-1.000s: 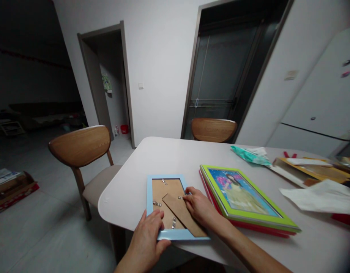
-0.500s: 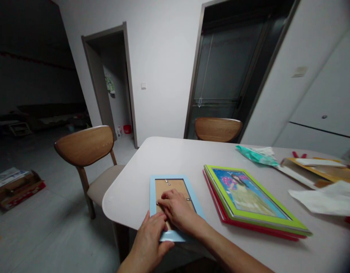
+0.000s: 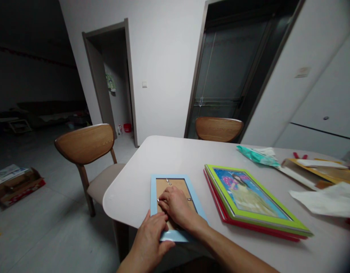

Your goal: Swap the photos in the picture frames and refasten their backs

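A light blue picture frame lies face down near the front edge of the white table, its brown backing board facing up with small metal clips. My left hand grips the frame's near left corner, thumb underneath. My right hand rests on the backing board, its fingertips curled and pressing at a clip on the board's left side.
A green-framed picture lies on a red frame to the right. Further right are a teal bag, a yellow-edged frame and white paper. One wooden chair stands at left, another at the far side.
My right hand went from the clip at the board's right edge across to the left side, now covering the brown stand. My left hand kept its grip on the corner.
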`<state>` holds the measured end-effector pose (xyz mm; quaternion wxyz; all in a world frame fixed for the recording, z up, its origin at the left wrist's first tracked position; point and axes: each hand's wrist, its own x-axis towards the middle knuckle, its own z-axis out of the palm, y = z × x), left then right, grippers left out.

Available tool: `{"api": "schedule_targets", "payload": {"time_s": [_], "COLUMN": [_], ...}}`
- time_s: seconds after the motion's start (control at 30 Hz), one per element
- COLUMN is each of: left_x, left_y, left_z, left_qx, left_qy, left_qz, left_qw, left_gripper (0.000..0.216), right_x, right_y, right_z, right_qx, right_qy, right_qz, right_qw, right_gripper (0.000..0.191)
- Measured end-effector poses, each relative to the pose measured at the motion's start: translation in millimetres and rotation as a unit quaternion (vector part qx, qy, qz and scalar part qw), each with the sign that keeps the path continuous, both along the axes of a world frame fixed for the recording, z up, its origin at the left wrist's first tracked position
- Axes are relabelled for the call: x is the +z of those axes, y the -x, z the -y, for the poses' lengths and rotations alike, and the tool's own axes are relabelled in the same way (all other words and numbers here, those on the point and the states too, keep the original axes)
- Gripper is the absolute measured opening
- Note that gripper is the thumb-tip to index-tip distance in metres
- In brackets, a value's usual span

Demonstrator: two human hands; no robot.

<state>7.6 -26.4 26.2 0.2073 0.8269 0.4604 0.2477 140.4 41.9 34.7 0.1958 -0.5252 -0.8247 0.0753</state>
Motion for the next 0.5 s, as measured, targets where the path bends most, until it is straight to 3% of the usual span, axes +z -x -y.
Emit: {"api": "schedule_targets", "payload": {"time_s": [0.1, 0.27, 0.33, 0.5], "left_x": [0.5, 3.6, 2.9, -2.6], "left_y": [0.0, -0.3, -0.1, 0.5], "left_z": [-0.2, 0.4, 1.0, 2.8], "left_qx": [0.003, 0.003, 0.006, 0.006], "left_qy": [0.001, 0.004, 0.005, 0.003], "left_qz": [0.003, 0.013, 0.013, 0.005], "left_qw": [1.0, 1.0, 1.0, 1.0], "left_gripper": [0.043, 0.04, 0.047, 0.053], "right_x": [1.5, 1.1, -0.3, -5.4], "right_y": [1.3, -2.1, -4.8, -17.4], "right_z": [1.5, 3.8, -0.6, -32.1], "right_qx": [0.014, 0.101, 0.083, -0.051], "right_qy": [-0.003, -0.013, -0.001, 0.017], "right_qz": [0.023, 0.042, 0.017, -0.018], "right_qw": [1.0, 0.994, 0.996, 0.998], "right_gripper": [0.022, 0.019, 0.02, 0.027]}}
